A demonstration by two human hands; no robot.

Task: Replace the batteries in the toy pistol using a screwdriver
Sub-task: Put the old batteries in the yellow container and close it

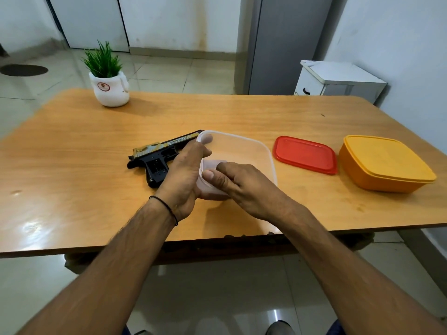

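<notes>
Wood table, plant pot far left, out of the way. Toy pistol lies flat on its side, muzzle at the far-left corner of the clear tub. Left hand grips the tub's left wall, thumb over the rim. Right hand hooks its fingers over the near corner, thumb outside; can't tell if they hold anything inside. Red lid and shut orange box sit apart to the right. Risks: light tub tips or skids under the two-handed pull and knocks the pistol; no screwdriver or batteries visible, maybe wrong box.
</notes>
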